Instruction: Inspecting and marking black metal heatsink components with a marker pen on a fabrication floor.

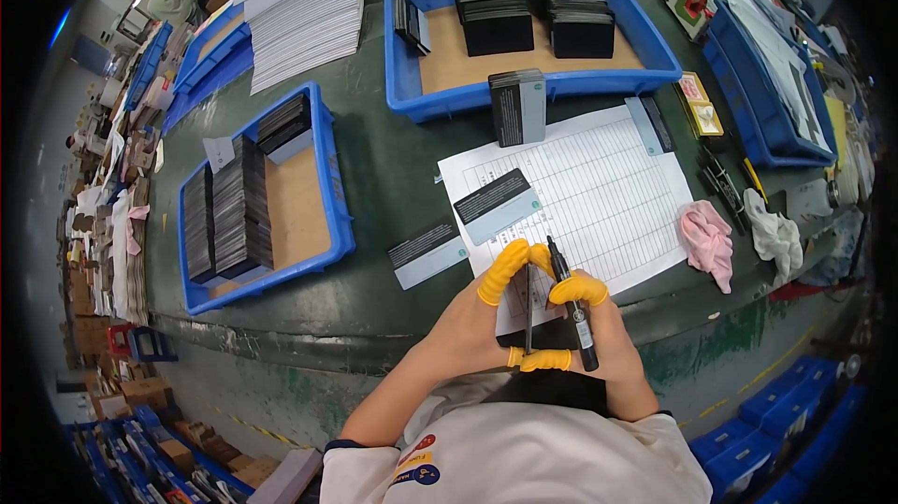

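Note:
Close to my body, a thin dark card (528,309) stands edge-on between my hands. My left hand (465,331) grips it, with yellow finger cots on some fingertips. In my right hand (603,322), also in yellow cots, is a black marker pen (576,315), its dark tip pointing away from me; the fingers also reach the card's edge. Two black-and-grey cards, one (498,205) on a printed grid sheet (613,200) and another (427,254) overlapping its left side, lie just beyond. A small card stack (517,108) stands upright at the sheet's far edge.
A blue tray (398,97) of black card stacks sits at the back; another blue tray (341,223) is on the left. Pink cloth (707,240) and white cloth (773,235) lie right, near pens and a blue bin (748,111). A paper pile (309,22) rises back left.

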### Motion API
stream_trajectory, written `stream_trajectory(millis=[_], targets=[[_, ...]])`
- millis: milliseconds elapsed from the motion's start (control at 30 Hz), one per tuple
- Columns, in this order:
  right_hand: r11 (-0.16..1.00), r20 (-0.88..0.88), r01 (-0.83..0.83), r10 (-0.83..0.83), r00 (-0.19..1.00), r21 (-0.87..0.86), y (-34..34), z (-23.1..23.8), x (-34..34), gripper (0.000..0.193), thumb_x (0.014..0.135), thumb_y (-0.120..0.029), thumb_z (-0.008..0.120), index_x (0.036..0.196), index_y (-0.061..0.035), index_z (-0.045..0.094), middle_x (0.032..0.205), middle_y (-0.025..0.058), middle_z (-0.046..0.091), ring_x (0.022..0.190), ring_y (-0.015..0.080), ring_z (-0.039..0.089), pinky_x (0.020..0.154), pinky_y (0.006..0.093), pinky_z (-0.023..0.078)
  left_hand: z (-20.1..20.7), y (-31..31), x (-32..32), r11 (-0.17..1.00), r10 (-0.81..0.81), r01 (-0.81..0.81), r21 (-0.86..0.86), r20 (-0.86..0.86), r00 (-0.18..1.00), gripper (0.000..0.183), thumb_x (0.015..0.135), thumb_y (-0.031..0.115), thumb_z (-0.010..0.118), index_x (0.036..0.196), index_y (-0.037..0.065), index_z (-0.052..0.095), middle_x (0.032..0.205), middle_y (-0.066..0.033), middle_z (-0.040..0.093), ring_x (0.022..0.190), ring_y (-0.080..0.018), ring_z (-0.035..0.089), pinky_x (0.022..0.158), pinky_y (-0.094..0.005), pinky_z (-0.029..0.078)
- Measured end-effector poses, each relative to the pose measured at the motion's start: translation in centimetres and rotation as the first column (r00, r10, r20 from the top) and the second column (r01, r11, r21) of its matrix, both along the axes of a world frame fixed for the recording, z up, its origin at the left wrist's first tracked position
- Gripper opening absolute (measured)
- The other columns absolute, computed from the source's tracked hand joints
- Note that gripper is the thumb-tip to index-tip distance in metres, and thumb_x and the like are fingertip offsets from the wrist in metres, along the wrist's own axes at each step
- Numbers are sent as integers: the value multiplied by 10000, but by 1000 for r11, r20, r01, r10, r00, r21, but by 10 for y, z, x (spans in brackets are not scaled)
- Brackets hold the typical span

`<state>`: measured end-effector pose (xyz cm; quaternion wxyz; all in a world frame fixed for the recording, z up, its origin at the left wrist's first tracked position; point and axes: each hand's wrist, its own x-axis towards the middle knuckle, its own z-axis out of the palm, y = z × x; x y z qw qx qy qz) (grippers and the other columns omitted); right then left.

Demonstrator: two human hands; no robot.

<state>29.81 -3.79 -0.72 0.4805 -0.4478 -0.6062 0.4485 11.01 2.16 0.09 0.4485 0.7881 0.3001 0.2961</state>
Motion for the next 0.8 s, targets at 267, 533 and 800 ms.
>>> stream_trajectory(millis=[267,533,800], targets=[[999,-30,-2,3,1000,32,-1,-5,1,632,623,-175,863,1111,-54,481,1039,122,521,879,229,539,793,311,445,-1,-1,-2,999,0,0,-44,19,1000,1064,614,259,857,1445,90,214,1314,-163,474,1180,-342,509,999,-390,405],[999,-49,-25,27,998,33,1,-9,7,650,626,-177,862,1133,-53,476,1020,100,514,852,191,535,769,294,450,2,4,-2,993,-20,19,-115,-9,1000,1080,611,273,859,1449,111,199,1311,-187,466,1209,-357,480,1009,-389,388],[999,-41,-22,21,999,-24,-2,-5,6,645,664,-215,848,1163,-53,472,1023,100,525,886,207,536,815,318,440,9,3,-8,970,-59,38,-239,-80,995,1022,655,285,828,1449,93,214,1370,-212,403,1280,-358,407,1050,-379,334]])
